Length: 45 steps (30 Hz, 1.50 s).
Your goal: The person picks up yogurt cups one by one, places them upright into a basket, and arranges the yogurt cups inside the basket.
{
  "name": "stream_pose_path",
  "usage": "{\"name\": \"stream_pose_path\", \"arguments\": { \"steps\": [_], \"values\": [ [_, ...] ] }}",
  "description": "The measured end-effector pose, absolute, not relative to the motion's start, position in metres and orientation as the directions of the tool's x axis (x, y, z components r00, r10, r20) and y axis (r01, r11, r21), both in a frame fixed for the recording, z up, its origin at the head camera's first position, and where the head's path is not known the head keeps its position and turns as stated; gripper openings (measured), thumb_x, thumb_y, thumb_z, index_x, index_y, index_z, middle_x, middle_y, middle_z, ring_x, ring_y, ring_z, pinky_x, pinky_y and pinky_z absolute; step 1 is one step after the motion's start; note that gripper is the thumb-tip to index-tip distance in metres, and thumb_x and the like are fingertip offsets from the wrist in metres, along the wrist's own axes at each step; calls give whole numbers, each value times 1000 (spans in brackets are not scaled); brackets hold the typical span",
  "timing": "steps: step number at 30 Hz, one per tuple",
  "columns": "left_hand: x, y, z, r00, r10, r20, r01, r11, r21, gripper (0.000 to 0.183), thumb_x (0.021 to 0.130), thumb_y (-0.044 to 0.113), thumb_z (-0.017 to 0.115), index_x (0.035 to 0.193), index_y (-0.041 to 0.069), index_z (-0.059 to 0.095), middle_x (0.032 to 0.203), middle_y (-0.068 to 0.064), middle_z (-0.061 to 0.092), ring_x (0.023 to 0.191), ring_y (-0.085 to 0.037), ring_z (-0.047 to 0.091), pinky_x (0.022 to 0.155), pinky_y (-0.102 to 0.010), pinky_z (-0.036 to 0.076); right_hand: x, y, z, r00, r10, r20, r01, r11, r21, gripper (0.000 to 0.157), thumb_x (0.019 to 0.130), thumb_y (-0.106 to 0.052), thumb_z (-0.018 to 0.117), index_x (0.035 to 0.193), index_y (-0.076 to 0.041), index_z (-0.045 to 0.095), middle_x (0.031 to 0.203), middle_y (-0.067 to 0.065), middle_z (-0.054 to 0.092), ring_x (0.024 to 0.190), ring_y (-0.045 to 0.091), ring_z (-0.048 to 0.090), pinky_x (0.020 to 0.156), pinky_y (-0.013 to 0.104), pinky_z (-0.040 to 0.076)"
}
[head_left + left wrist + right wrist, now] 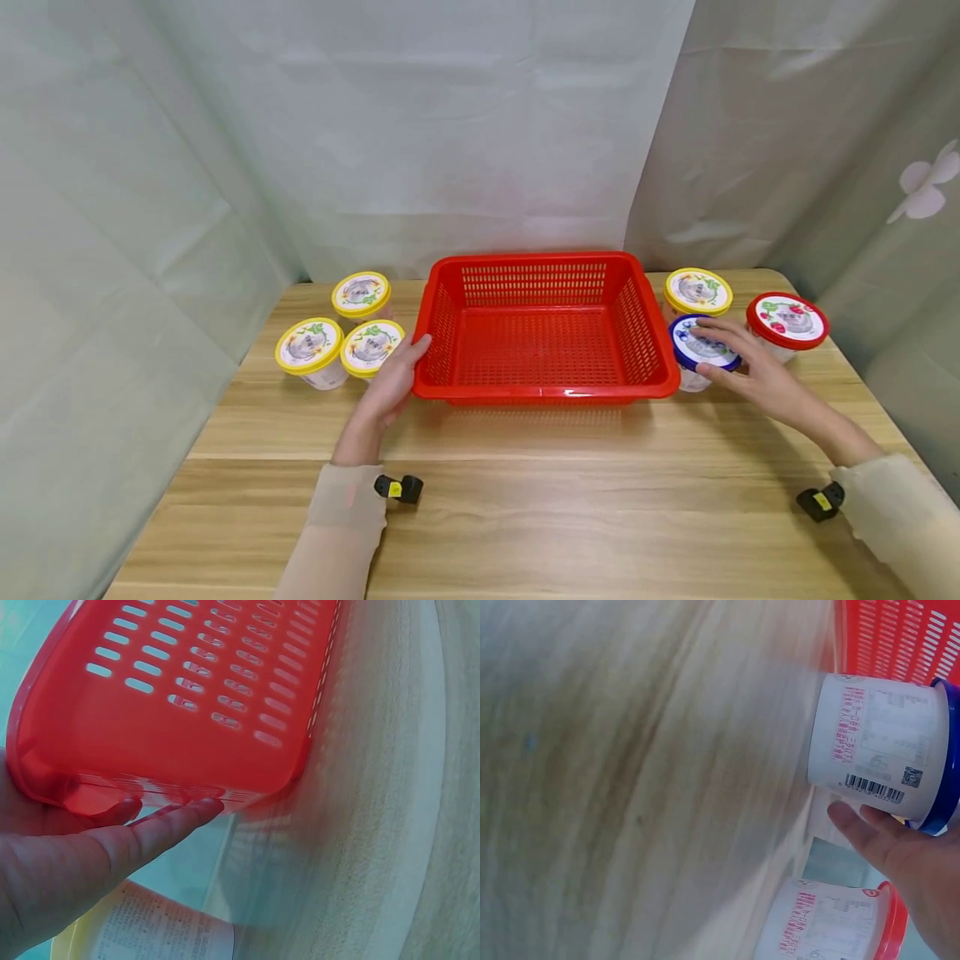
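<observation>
A red plastic basket (542,392) with slotted walls stands in the middle of the wooden table. My left hand (393,383) holds its left rim near the front corner, the thumb over the rim and the fingers (180,821) along the outer wall. On the basket's right is a white tub with a blue lid (708,343). My right hand (765,379) is at this tub's right side, fingers spread loosely over the lid's edge. In the right wrist view the blue-lidded tub (885,742) stands close to the basket, the fingertips beside its wall.
Three yellow-lidded tubs (309,346) are grouped left of the basket. Another yellow-lidded tub (699,290) stands behind the blue-lidded one, and a red-lidded tub (789,321) is farther right. Pale curtains (465,142) hang behind the table (525,508) and along both sides.
</observation>
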<state>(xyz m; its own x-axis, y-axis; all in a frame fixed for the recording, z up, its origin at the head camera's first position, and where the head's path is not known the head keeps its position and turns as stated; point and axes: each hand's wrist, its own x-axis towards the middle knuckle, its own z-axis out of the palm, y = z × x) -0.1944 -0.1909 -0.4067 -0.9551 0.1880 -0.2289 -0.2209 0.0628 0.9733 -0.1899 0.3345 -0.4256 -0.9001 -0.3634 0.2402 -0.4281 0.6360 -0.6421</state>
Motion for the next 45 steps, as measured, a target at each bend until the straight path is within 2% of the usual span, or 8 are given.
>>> {"name": "stream_pose_path", "arguments": {
  "steps": [2,5,25,28,34,36,41,45],
  "values": [
    [-194,-191,-407,-955,188,-228,-221,58,973,61,114,40,35,166,14,19,158,-17,40,137,-32,46,112,-41,45,-190,336,-428,-899,-361,250,-432,631,-644,57,94,-9,76,147,-11,56,157,15,41,131,-2,31,95,11,30],
    [-194,-190,-407,-955,189,-227,-220,58,974,61,114,39,34,166,13,19,158,-18,40,137,-33,46,111,-40,45,-190,337,-430,-897,-357,262,-438,628,-644,59,92,-8,79,146,-11,57,156,14,42,129,-7,29,93,6,27],
    [-194,-190,-406,-959,187,-213,-202,78,976,62,114,38,34,166,11,17,158,-19,40,137,-33,46,112,-41,45,-192,335,-434,-910,-293,292,-413,632,-656,59,87,-7,84,142,-10,62,152,14,45,124,-8,33,90,2,34],
    [-194,-190,-406,-959,177,-221,-209,83,974,62,114,39,34,166,12,18,157,-18,41,136,-32,47,110,-39,46,-192,335,-433,-918,-284,278,-397,632,-666,59,88,-8,82,143,-10,61,153,14,44,125,-1,35,88,2,36],
    [-193,-188,-406,-960,183,-214,-211,35,977,59,114,39,32,166,12,20,155,-21,43,134,-34,49,101,-32,51,-189,334,-426,-934,-266,238,-356,631,-689,56,92,-13,79,144,-11,60,155,14,42,129,32,41,88,2,37],
    [-194,-188,-406,-960,188,-205,-206,19,978,59,114,38,31,166,11,19,154,-24,42,133,-36,49,99,-31,53,-187,333,-424,-938,-260,229,-344,634,-693,56,93,-14,79,145,-12,59,155,13,42,130,27,41,89,2,36],
    [-194,-188,-408,-963,193,-190,-191,14,982,60,115,38,30,166,9,18,152,-26,42,131,-35,50,101,-32,53,-183,333,-421,-941,-245,234,-338,636,-694,55,93,-16,78,145,-14,60,155,10,42,124,-1,36,90,2,35],
    [-193,-188,-407,-962,185,-201,-201,20,979,61,114,38,30,166,10,17,152,-25,42,131,-34,50,101,-33,52,-182,335,-418,-938,-227,264,-348,629,-695,54,92,-11,79,143,-14,62,155,5,43,124,-4,36,90,0,35]
  ]
}}
